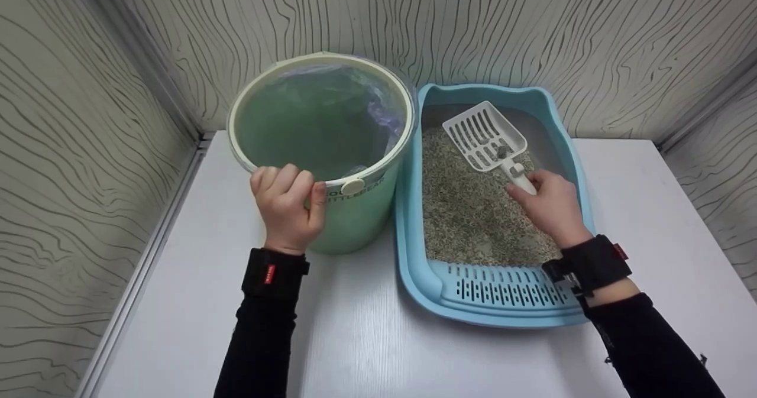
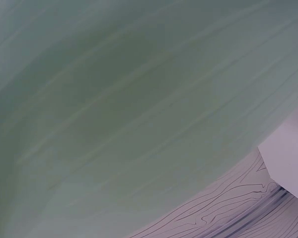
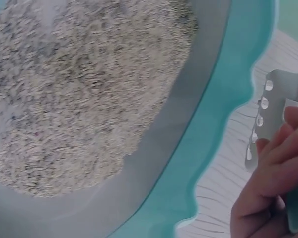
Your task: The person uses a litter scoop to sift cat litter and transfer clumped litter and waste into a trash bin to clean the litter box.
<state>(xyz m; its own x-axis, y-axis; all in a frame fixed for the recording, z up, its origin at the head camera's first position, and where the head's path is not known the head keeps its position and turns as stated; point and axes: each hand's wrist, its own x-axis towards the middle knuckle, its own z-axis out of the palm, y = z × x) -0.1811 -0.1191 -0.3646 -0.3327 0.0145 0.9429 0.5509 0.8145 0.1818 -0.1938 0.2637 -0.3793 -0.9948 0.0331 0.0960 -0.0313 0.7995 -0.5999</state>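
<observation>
My left hand [image 1: 287, 206] grips the front rim of a pale green bucket [image 1: 355, 220], fingers curled over the edge and thumb beside them. The bucket's wall [image 2: 114, 109] fills most of the left wrist view, where the hand itself is hidden. In my right hand [image 1: 553, 206] is the handle of a white slotted litter scoop [image 1: 482, 135], held above the litter. A small dark clump [image 1: 504, 151] lies in the scoop near its handle. Under it stands a blue litter box [image 1: 408, 256] with grainy litter [image 3: 89, 94]. The right wrist view shows curled fingers [image 3: 280, 153] round the handle.
A clear bag with purple parts [image 1: 384, 114] lines the bucket, which stands close against the litter box's left side. Both stand on a white table [image 1: 355, 339]. Wood-patterned panels [image 1: 366, 19] rise behind and at both sides. A slotted step [image 1: 508, 291] forms the box's front.
</observation>
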